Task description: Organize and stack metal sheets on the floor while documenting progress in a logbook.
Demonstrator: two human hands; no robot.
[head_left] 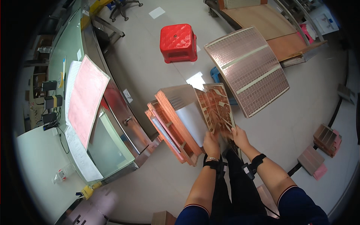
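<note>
My left hand [212, 145] is closed on the near edge of a thin copper-coloured circuit board panel [202, 107]. Another copper-patterned panel [222, 98] has its near edge gripped in my right hand [240, 137]. The two panels stand upright and lean apart in a V, with a coppery patterned surface between them that is partly smeared. Just left of my left hand, a thick stack of panels with orange-brown edges [165, 105] stands on edge, a white sheet [189, 122] against its side. Beyond my right hand lies a large copper grid panel [249, 69].
A blue stool [215, 75] shows partly under the grid panel. The red stool [178, 42] stands farther off, and a trolley with brown boards [262, 22] is at far right. On the left, a green-topped table [112, 144] bears a pink sheet [88, 99]. Panel bundles [311, 159] lie at right.
</note>
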